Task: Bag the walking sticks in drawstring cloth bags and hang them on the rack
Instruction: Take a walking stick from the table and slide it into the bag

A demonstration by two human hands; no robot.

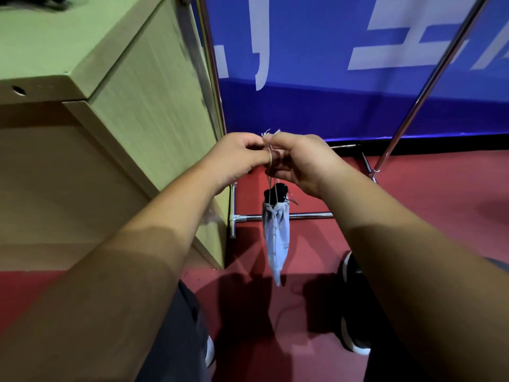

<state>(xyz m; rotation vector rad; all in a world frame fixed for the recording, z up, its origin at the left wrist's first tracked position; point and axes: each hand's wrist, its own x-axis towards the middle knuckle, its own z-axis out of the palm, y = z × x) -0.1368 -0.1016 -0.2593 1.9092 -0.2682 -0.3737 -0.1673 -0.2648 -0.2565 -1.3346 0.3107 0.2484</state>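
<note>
Pale cloth bag [276,238] hides all but black stick tops [276,193].

The only lettering in view stands on the blue banner [330,78] behind the metal rack: large white strokes [399,31] that look like parts of characters. They are cut off by the top and right edges of the frame and partly crossed by a slanting rack pole [429,84], so no word, brand or number can be read from them.
</note>
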